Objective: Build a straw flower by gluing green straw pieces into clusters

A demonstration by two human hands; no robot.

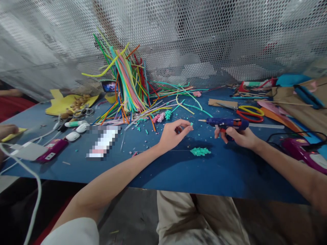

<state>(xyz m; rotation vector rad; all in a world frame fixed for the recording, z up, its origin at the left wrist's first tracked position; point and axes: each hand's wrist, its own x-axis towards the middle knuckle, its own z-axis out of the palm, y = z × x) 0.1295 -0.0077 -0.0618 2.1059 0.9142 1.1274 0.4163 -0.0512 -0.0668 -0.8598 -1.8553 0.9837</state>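
Observation:
My left hand [175,134] pinches a small green piece of pipe cleaner [191,124] between thumb and fingertips above the table. My right hand [241,136] is wrapped round a blue hot glue gun [227,123], its nozzle pointing left at the pinched piece with a small gap between them. A clear glue stick [267,126] pokes out behind the gun. Below both hands, a green leafy sprig [200,151] lies on the table, a thin stem running left from it. Pink, lilac and green fuzzy clusters [160,117] lie beyond my left hand.
A large bundle of coloured pipe cleaners [127,81] stands at the back by the perforated metal screen [204,41]. Scissors [249,114] lie near cardboard at right. Purple power strips [53,149], white cables and a blurred-out bright rectangle [104,142] are at left. Another person's hand [9,131] is far left.

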